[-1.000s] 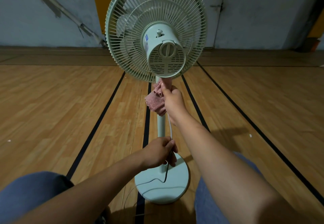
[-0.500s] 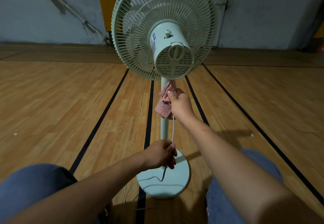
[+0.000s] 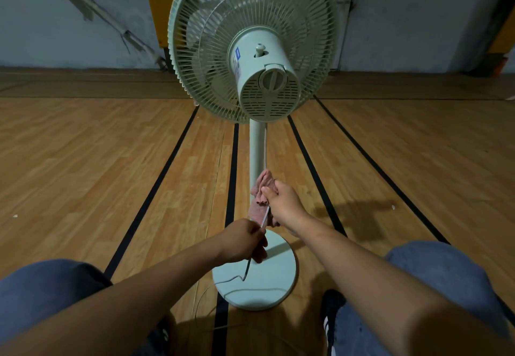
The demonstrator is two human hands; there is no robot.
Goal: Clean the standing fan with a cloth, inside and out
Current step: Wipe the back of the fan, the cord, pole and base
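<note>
A pale green standing fan [image 3: 252, 43] faces away from me, its motor housing [image 3: 266, 79] toward the camera. Its pole [image 3: 256, 146] runs down to a round base [image 3: 259, 286] on the floor. My right hand [image 3: 284, 205] grips a pink cloth [image 3: 260, 196] wrapped around the white power cord low beside the pole. My left hand [image 3: 245, 241] pinches the cord [image 3: 248, 267] just below the cloth, above the base. The cord trails over the base to the floor.
The fan stands on a wooden court floor [image 3: 97, 174] with black lines. My knees in blue jeans [image 3: 41, 294] flank the base, and a dark shoe [image 3: 330, 316] sits near its right edge. A grey wall [image 3: 404, 15] runs behind.
My right hand has slid the cloth down from just under the motor housing to low near the base. The left hand stayed at the cord near the base.
</note>
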